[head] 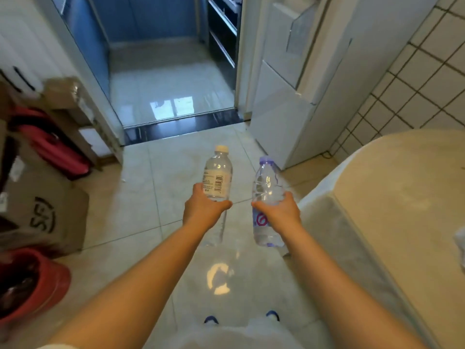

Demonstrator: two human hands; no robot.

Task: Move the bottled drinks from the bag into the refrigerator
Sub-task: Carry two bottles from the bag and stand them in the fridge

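Both arms extend forward at the centre of the frame. The left hand [204, 207] grips a clear bottle with a white cap [218, 172] around its middle, label and barcode facing the camera. The right hand [279, 209] grips a clear bottle with a purple cap [264, 182] around its middle; a purple-and-pink label shows below the fingers. Both bottles are held upright above the tiled floor [141, 197], close together but apart. A white refrigerator [289, 117], door apparently ajar, stands at upper right. A pale tabletop [402, 197] fills the right side. Cardboard boxes [45, 212] and a red basin [32, 285] sit at left.
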